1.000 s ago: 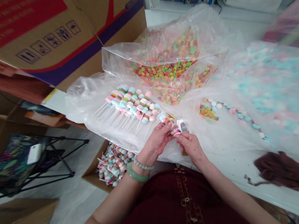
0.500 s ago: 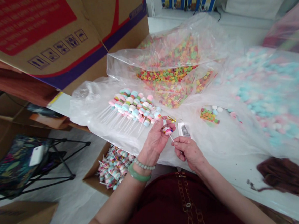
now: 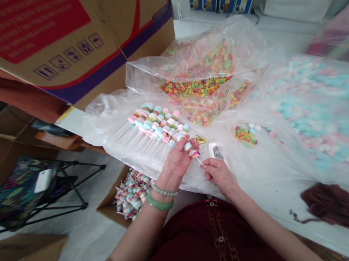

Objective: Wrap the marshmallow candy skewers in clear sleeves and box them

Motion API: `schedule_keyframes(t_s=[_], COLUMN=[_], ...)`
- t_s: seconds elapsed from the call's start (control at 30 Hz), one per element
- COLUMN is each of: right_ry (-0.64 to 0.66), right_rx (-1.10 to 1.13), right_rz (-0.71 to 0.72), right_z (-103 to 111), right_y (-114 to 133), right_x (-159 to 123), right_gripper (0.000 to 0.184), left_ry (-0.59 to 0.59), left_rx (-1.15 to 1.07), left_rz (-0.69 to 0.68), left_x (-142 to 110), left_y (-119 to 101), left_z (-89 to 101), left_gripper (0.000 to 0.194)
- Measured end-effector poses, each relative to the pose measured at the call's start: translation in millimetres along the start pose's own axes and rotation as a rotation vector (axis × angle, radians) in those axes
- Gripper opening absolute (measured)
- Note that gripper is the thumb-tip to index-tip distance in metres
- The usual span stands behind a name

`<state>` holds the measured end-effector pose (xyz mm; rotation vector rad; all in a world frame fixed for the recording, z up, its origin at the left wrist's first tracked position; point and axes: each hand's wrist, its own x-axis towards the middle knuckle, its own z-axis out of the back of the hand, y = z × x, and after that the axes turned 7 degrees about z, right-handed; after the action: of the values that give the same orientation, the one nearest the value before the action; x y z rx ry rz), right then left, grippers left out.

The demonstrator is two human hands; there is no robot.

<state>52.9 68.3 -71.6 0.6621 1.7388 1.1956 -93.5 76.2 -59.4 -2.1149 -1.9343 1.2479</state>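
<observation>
Pastel candy skewer (image 3: 193, 153) in hand; batch judged part done

Left hand (image 3: 177, 162), half-curled, cups its sweets (image 3: 188, 147); right hand (image 3: 219, 174) pinches the stick (image 3: 200, 161). Just beyond, gold ties (image 3: 201, 140) and outstanding bare skewers (image 3: 153, 123) lie on plastic sheeting (image 3: 104, 114). Farther down, a carton (image 3: 111, 199) holds other skewers (image 3: 132, 197), seemingly wrapped.

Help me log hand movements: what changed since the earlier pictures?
The right hand has drawn back from the candy pop itself and now pinches its stick. The left hand, keeping hold of the pop, has shifted slightly left. The laid-out pops and bagged rings stayed put.
</observation>
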Motion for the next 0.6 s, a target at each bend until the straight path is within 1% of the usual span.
schedule_keyframes(t_s=[0.07, 0.13, 0.2, 0.27, 0.33, 0.37, 0.4, 0.47, 0.53, 0.6], right_ry=[-0.058, -0.089, -0.098, -0.110, -0.153, -0.179, -0.202, -0.226, -0.216, -0.199], right_rx=[-0.176, -0.271, -0.257, -0.171, -0.099, -0.087, -0.086, -0.093, -0.097, -0.106], right_rz=[0.108, 0.226, 0.274, 0.255, 0.232, 0.226, 0.222, 0.207, 0.180, 0.159], right_z=[-4.9, -9.1, -10.5, -8.2, -3.2, -0.5, 2.0, 5.3, 5.8, 4.4], right_y=[-2.8, -5.2, -6.4, -6.3, -5.5, -5.1, -4.8, -4.4, -4.4, -4.5], right_x=[2.9, 4.9, 5.1, 4.0, 2.8, 2.5, 2.4, 2.9, 3.5, 3.7], right_gripper=[0.017, 0.017, 0.016, 0.017, 0.017, 0.016, 0.016, 0.015, 0.016, 0.016], left_ry=[-0.018, -0.034, -0.034, 0.008, 0.048, 0.035, -0.003, -0.101, -0.166, -0.198], left_rx=[0.025, 0.040, 0.033, 0.022, 0.056, 0.106, 0.181, 0.385, 0.621, 0.839], left_rz=[-0.040, -0.041, 0.006, 0.055, 0.079, 0.065, 0.028, -0.083, -0.205, -0.304], left_x=[-0.6, -0.9, -0.6, -0.5, -1.7, -2.9, -4.5, -8.0, -11.3, -13.9], left_y=[8.5, 17.9, 22.8, 21.7, 17.7, 16.2, 15.6, 17.3, 21.3, 24.4], left_z=[-4.9, -9.9, -13.0, -13.0, -10.1, -7.9, -5.4, -0.7, 3.0, 5.1], left_gripper=[0.015, 0.014, 0.016, 0.019, 0.023, 0.025, 0.027, 0.027, 0.023, 0.019])
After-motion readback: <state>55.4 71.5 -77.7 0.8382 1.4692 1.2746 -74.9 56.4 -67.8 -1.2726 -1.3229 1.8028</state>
